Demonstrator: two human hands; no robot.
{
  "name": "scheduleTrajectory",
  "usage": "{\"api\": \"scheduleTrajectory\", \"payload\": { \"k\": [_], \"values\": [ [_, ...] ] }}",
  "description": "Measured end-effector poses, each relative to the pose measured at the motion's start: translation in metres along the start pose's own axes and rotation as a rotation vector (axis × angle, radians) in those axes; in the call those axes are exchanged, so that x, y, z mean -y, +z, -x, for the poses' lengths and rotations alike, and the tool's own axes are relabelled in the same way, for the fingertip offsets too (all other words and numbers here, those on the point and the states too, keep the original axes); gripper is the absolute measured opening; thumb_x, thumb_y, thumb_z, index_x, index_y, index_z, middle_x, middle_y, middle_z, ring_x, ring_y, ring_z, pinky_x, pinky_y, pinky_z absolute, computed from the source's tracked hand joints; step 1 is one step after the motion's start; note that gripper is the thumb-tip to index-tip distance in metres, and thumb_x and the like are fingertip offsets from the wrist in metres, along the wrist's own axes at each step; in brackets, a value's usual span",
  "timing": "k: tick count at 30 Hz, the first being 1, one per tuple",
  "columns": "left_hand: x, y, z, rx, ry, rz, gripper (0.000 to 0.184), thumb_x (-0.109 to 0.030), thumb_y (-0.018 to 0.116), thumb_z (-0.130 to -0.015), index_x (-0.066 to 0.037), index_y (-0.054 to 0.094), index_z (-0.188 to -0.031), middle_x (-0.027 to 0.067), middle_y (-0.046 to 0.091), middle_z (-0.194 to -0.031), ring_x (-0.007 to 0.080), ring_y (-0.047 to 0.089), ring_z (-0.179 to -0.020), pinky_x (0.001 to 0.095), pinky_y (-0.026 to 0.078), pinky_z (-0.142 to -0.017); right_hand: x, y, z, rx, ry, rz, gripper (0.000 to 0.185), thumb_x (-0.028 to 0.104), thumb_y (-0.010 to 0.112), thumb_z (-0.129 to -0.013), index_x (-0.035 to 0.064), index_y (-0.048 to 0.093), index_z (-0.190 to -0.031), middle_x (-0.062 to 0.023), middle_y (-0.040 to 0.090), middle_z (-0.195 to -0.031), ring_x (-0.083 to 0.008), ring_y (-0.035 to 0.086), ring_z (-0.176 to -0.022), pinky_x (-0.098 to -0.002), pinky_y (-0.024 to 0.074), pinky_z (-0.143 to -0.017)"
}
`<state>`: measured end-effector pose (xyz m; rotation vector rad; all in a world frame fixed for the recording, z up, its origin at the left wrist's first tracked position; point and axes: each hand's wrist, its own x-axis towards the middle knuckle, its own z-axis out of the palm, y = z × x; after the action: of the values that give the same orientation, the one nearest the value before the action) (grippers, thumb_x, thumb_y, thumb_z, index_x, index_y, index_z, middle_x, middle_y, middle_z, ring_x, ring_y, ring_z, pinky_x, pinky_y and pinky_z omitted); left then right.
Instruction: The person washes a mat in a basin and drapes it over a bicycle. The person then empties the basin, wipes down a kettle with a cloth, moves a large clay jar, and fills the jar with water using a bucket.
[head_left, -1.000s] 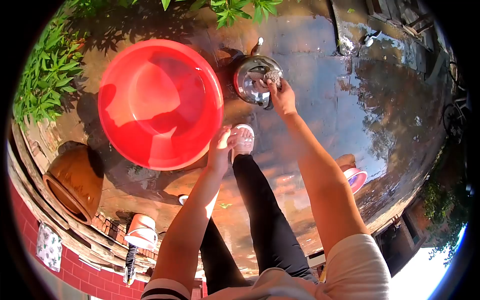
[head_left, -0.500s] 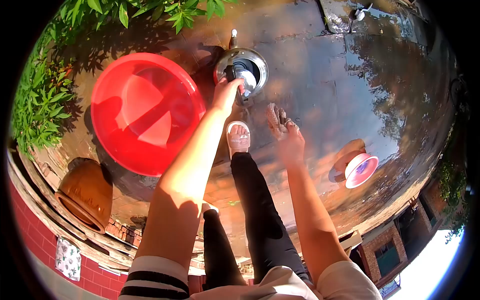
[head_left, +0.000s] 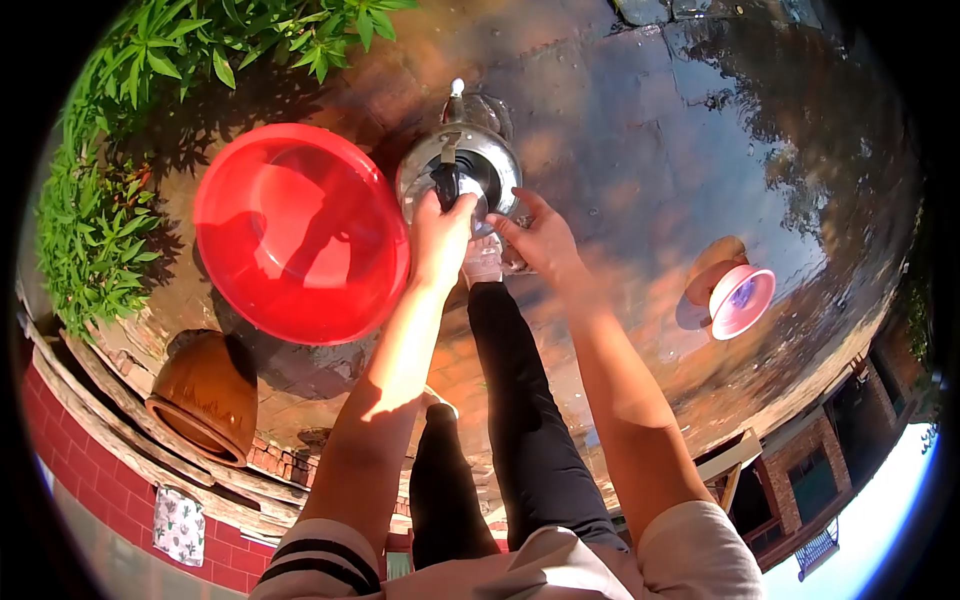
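A shiny metal kettle (head_left: 413, 172) is held low over the wet ground, its spout pointing away from me and its round top opening facing up. My left hand (head_left: 440, 240) is closed around the black kettle handle (head_left: 446, 182). At the kettle's right rim is my right hand (head_left: 540, 237), thumb and forefinger apart, with nothing visible in it; whether the fingertips touch the metal I cannot tell. Below the kettle, my sandalled foot (head_left: 483, 262) is partly covered by it. Clear water or a wet glint (head_left: 492, 112) shows just beyond the kettle, near the spout.
Left of the kettle stands a large red basin (head_left: 300, 310), with shadows across its inside. A brown glazed pot (head_left: 205, 390) lies nearer on the left, below leafy plants (head_left: 95, 230). To the right is a small pink basin (head_left: 740, 318) on wet paving (head_left: 620, 150).
My right hand has moved up and left to the kettle; the brown mesh scrubbing cloth it held no longer shows in it. The kettle has shifted slightly left, still in my left hand.
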<state>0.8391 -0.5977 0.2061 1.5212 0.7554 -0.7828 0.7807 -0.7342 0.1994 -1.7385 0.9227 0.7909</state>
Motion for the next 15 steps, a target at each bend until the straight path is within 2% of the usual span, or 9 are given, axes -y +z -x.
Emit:
{"api": "scheduleTrajectory", "payload": {
  "k": [2, 3, 4, 5, 6, 7, 10, 11, 15],
  "values": [
    [-0.009, -0.003, 0.034, 0.000, 0.048, 0.027, 0.006, -0.009, 0.058, -0.083, -0.005, 0.054, -0.083, -0.0038, 0.048, -0.062, 0.0033, 0.041, -0.051, 0.0199, 0.034, -0.045, -0.002, 0.013, -0.007, 0.102, -0.034, -0.142, 0.053, 0.042, 0.068, -0.075, 0.0040, 0.056, -0.110, -0.0118, 0.064, -0.069, -0.0217, 0.064, -0.072, -0.0332, 0.0472, -0.065],
    [-0.007, -0.009, 0.049, -0.001, 0.069, 0.006, 0.006, -0.009, 0.059, -0.083, -0.005, 0.054, -0.085, -0.0043, 0.048, -0.062, 0.0028, 0.041, -0.051, 0.0194, 0.033, -0.045, 0.005, 0.010, -0.004, 0.277, -0.030, -0.215, 0.058, 0.041, 0.067, -0.076, 0.0003, 0.053, -0.115, -0.0143, 0.065, -0.074, -0.0213, 0.065, -0.078, -0.0328, 0.0473, -0.069],
    [-0.007, -0.015, 0.063, -0.003, 0.089, -0.015, 0.006, -0.010, 0.059, -0.083, -0.006, 0.055, -0.086, -0.0048, 0.047, -0.062, 0.0023, 0.041, -0.051, 0.0190, 0.033, -0.044, 0.008, 0.011, 0.007, 0.266, -0.095, -0.062, 0.057, 0.039, 0.068, -0.076, -0.0006, 0.053, -0.115, -0.0153, 0.065, -0.075, -0.0205, 0.065, -0.077, -0.0318, 0.0475, -0.069],
    [-0.007, -0.025, 0.077, 0.016, 0.034, -0.085, 0.024, -0.014, 0.059, -0.082, 0.003, 0.056, -0.098, 0.0086, 0.063, -0.089, 0.0138, 0.056, -0.081, 0.0293, 0.045, -0.074, 0.009, 0.011, 0.022, 0.253, -0.159, 0.091, 0.056, 0.036, 0.068, -0.077, -0.0016, 0.053, -0.115, -0.0163, 0.065, -0.077, -0.0196, 0.065, -0.076, -0.0309, 0.0476, -0.068],
    [-0.010, -0.029, 0.091, 0.010, 0.013, -0.119, 0.024, -0.014, 0.059, -0.082, 0.003, 0.056, -0.099, 0.0103, 0.063, -0.090, 0.0144, 0.057, -0.082, 0.0295, 0.045, -0.074, 0.017, 0.012, 0.041, 0.238, -0.223, 0.243, 0.054, 0.034, 0.068, -0.078, -0.0025, 0.052, -0.115, -0.0173, 0.066, -0.079, -0.0188, 0.064, -0.075, -0.0300, 0.0478, -0.068],
    [-0.012, -0.032, 0.106, 0.003, 0.027, -0.143, 0.025, -0.015, 0.060, -0.081, 0.003, 0.056, -0.099, 0.0116, 0.063, -0.090, 0.0153, 0.058, -0.083, 0.0299, 0.045, -0.074, 0.023, 0.014, 0.060, 0.296, -0.133, 0.091, 0.048, 0.030, 0.066, -0.080, -0.0028, 0.054, -0.113, -0.0181, 0.066, -0.084, -0.0180, 0.064, -0.076, -0.0289, 0.0477, -0.068],
    [-0.018, -0.047, 0.148, -0.016, 0.037, -0.222, 0.030, -0.019, 0.062, -0.081, 0.004, 0.055, -0.097, 0.0161, 0.064, -0.087, 0.0187, 0.060, -0.080, 0.0315, 0.047, -0.071, 0.013, 0.021, 0.101, 0.478, -0.055, -0.331, 0.034, 0.026, 0.057, -0.088, -0.0023, 0.056, -0.108, -0.0066, 0.064, -0.078, -0.0113, 0.058, -0.070, -0.0267, 0.0466, -0.065],
    [-0.015, -0.054, 0.161, -0.011, 0.056, -0.216, 0.030, -0.019, 0.062, -0.081, 0.005, 0.055, -0.096, 0.0165, 0.063, -0.086, 0.0191, 0.060, -0.079, 0.0319, 0.047, -0.071, 0.006, 0.023, 0.115, 0.489, -0.096, -0.349, 0.031, 0.026, 0.056, -0.090, -0.0019, 0.059, -0.103, -0.0022, 0.061, -0.076, -0.0080, 0.053, -0.069, -0.0248, 0.0454, -0.064],
    [-0.003, -0.082, 0.210, 0.004, 0.197, -0.232, 0.029, -0.021, 0.063, -0.081, 0.005, 0.052, -0.087, 0.0195, 0.061, -0.079, 0.0237, 0.061, -0.073, 0.0346, 0.047, -0.065, -0.004, 0.035, 0.175, 0.539, -0.078, -0.539, 0.028, 0.025, 0.053, -0.092, 0.0003, 0.059, -0.104, -0.0008, 0.061, -0.089, -0.0066, 0.052, -0.081, -0.0222, 0.0438, -0.072]
  ]
}}
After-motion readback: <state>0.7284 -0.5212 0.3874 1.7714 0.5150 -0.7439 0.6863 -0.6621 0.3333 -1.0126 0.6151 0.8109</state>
